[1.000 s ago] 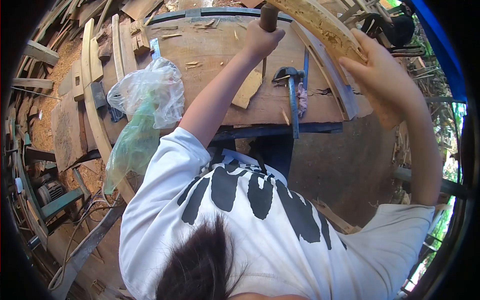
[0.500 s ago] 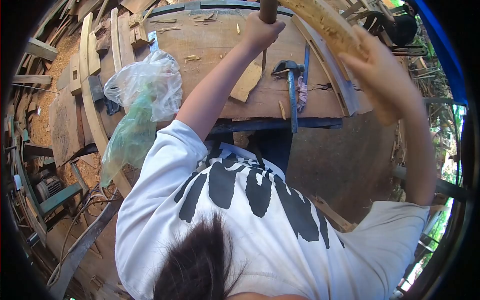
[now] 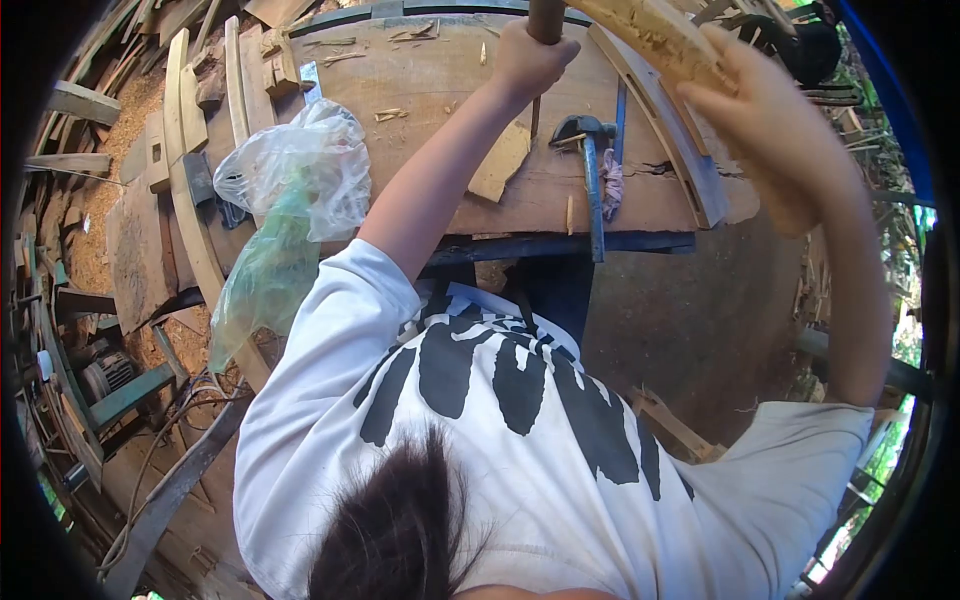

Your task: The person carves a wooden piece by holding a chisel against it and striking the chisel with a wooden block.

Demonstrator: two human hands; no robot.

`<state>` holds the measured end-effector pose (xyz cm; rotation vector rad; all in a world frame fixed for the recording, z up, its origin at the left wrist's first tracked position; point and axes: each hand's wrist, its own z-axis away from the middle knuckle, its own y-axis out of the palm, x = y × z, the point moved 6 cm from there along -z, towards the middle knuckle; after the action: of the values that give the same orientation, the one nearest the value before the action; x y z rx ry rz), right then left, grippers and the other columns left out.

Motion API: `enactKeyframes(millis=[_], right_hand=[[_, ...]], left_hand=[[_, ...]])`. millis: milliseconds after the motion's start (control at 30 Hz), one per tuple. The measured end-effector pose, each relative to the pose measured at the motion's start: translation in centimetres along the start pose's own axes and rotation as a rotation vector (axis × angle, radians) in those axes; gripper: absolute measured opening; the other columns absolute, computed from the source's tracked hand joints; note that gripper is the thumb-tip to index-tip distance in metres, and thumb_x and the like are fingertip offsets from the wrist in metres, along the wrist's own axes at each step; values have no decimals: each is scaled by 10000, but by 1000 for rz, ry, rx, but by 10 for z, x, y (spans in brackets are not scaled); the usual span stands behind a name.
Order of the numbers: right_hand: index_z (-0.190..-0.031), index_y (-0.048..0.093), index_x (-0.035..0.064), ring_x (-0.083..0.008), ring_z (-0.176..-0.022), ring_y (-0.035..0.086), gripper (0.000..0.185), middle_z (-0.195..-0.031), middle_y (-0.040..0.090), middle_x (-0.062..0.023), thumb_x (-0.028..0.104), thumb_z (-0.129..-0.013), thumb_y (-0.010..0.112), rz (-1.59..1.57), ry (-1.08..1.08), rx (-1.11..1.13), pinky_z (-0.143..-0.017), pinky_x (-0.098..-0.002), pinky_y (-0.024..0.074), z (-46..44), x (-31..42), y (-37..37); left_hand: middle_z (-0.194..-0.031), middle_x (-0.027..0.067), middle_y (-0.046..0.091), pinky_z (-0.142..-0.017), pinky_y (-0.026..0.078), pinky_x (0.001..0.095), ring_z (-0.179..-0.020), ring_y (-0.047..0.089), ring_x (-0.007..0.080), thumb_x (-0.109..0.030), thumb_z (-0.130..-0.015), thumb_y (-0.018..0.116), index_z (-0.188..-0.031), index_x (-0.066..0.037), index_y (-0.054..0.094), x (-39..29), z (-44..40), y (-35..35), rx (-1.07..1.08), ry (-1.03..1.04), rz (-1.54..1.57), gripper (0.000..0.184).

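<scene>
My left hand [image 3: 532,62] is wrapped round a dark round handle [image 3: 546,20] at the top middle, above the wooden bench. To the right, my right hand [image 3: 750,95] grips the end of a long, rough, light wooden piece [image 3: 660,40], which runs up out of view at the top. On the bench between my arms lie a hammer [image 3: 592,180] with a blue handle, a pinkish cloth [image 3: 612,188] beside it and a flat offcut of board [image 3: 502,163]. A slotted wooden bar [image 3: 660,125] lies just below the piece.
White and green plastic bags [image 3: 300,180] rest left of my left arm. Long curved wooden strips [image 3: 190,210] and wood blocks lie further left. A motor [image 3: 108,372] and cables are at lower left. Wood chips [image 3: 392,115] are scattered over the bench [image 3: 440,75].
The view has shifted slightly. My right hand and the light wooden piece have moved up a little. My left hand stays round the handle.
</scene>
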<state>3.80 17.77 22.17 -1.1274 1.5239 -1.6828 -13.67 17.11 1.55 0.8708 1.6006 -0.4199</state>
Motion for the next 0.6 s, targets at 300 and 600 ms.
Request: enactKeyframes(millis=[300,600], right_hand=[[-1309,500,-3,-197,-957,625,568,-1079,640,-148,298,-868,691,262,-8,-552,-850,-329,526,5,12,-43],[-1312,511,56,-216,-905,662,499,-1025,662,-159,315,-897,611,-14,74,204,-822,-353,523,-6,3,-11]], left_hand=[[-535,30,561,-468,448,280,-482,555,103,-129,-725,683,-606,-19,557,2,-1,-1,-6,24,-9,206],[-559,32,561,-482,445,290,-492,542,108,-133,-719,683,-652,-18,556,6,-2,-2,-30,11,54,184]])
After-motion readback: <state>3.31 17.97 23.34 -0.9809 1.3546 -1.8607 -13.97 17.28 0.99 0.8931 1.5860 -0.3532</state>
